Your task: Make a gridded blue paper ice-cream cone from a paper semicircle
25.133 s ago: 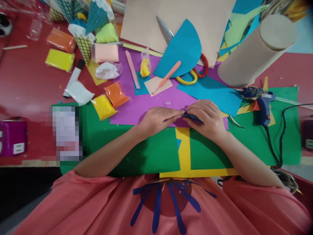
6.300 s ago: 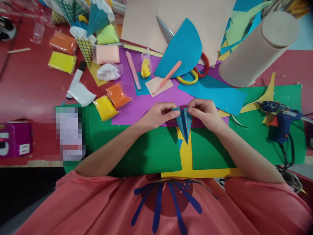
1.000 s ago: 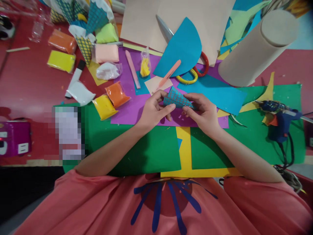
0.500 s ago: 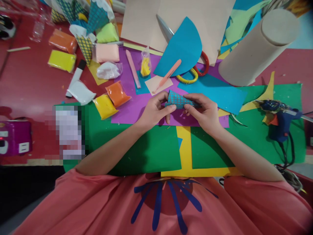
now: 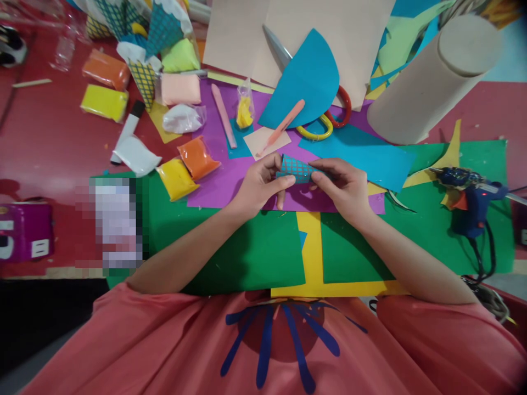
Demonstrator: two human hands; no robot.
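Between both hands lies a small blue paper cone (image 5: 300, 167) with a dark criss-cross pattern, held sideways over the purple sheet (image 5: 230, 189). My left hand (image 5: 263, 186) grips its wide end, thumb in front and fingers behind. Around the narrow end, at the right, my right hand (image 5: 343, 186) is closed, and its fingers hide the tip. Just beyond the hands, an orange highlighter (image 5: 282, 127) rests across a blue paper piece (image 5: 310, 77) and a small peach paper piece (image 5: 267, 144). Scissors (image 5: 315, 129) with red and yellow handles lie partly under that blue piece.
A blue glue gun (image 5: 477, 208) stands at the right with its cord. Behind it is a large pale roll (image 5: 432, 82). Wrapped clay packs, orange (image 5: 198, 157) and yellow (image 5: 178, 179), lie left of the hands. Finished-looking patterned cones (image 5: 142, 82) are grouped at the back left.
The cone has turned slightly in my fingers, and my right thumb has shifted a little along it. Both hands stay in nearly the same place.
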